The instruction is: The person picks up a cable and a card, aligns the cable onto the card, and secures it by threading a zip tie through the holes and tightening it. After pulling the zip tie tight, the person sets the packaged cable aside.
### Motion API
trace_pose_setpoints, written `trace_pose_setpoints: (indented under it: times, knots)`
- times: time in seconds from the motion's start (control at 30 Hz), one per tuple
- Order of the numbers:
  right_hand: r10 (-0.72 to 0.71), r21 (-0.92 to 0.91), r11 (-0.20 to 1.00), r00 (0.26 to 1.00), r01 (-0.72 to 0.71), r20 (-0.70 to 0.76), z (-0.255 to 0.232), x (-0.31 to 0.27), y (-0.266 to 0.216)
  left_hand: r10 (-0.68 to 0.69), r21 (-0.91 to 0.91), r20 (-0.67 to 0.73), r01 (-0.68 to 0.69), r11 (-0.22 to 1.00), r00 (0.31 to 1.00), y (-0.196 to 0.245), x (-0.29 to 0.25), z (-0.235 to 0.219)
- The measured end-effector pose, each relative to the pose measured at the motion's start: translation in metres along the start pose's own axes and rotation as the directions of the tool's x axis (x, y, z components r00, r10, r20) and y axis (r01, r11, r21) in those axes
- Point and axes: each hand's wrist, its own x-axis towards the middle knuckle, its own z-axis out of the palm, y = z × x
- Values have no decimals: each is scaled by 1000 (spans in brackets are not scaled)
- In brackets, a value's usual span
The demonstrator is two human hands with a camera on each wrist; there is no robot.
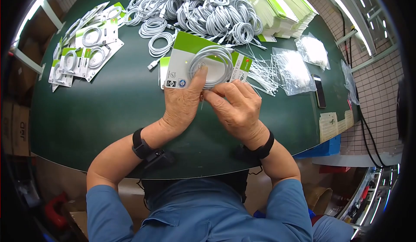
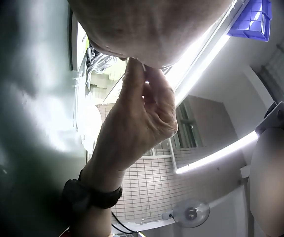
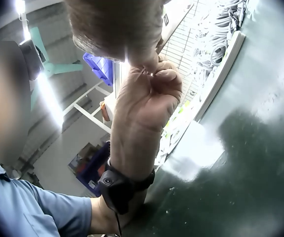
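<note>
My left hand [image 1: 184,101] grips a white and green packaging card [image 1: 184,47] from its lower edge, the thumb lying over a coiled white USB cable [image 1: 223,58] on the card's face. Close by, my right hand [image 1: 238,108] has thumb and forefinger pinched together at the card's bottom edge, right under the coil. A thin cable tie [image 1: 202,105] shows between the two hands there, mostly hidden by the fingers. In the left wrist view the right hand [image 2: 137,113] reaches up to the left; the right wrist view shows the left hand [image 3: 147,103] with curled fingers.
A big heap of coiled cables [image 1: 203,8] lies at the back. Carded cables [image 1: 91,38] are piled at the left, stacked blank cards [image 1: 281,12] at the back right. Loose cable ties [image 1: 262,75], plastic bags [image 1: 294,71] and a phone [image 1: 319,91] lie at the right.
</note>
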Motion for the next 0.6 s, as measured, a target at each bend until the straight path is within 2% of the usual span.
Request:
trace_pose_setpoints:
  times: [0.03,0.07,0.13,0.17,0.23,0.27,0.33,0.43,0.47,0.57,0.6]
  knots:
    - [3,-4,1000,1000,-3,19,0,-1,0,1,-1,0,-1,1000,1000,-8,1,-2]
    - [2,-5,1000,1000,-2,20,0,-1,-1,138,110,18,-139,984,990,-20,3,-6]
    - [15,-19,1000,999,-14,43,0,-2,-2,393,315,99,-403,859,914,-33,7,-10]
    - [21,-26,999,998,-19,53,1,-1,-2,396,314,100,-406,858,913,-33,6,-10]
    - [41,-2,999,999,-41,19,3,1,-2,109,92,44,-113,989,993,-12,-1,-4]
    - [65,23,998,998,-64,-11,4,2,-3,-43,-25,45,44,999,998,-7,-3,-3]
    - [89,43,995,995,-87,-46,5,3,-3,-33,-36,52,35,999,998,-7,-2,-2]
    - [163,69,984,987,-163,5,6,2,-2,-18,-58,58,21,998,998,-5,-1,-1]
    - [164,68,984,987,-163,1,7,1,-1,-50,-81,58,54,995,997,-2,-2,0]
    - [271,268,929,962,-257,-18,10,-2,-1,-118,-125,63,125,984,991,2,-3,1]
    - [274,268,928,962,-259,-20,10,-3,-3,-124,-134,54,130,982,991,1,-3,1]
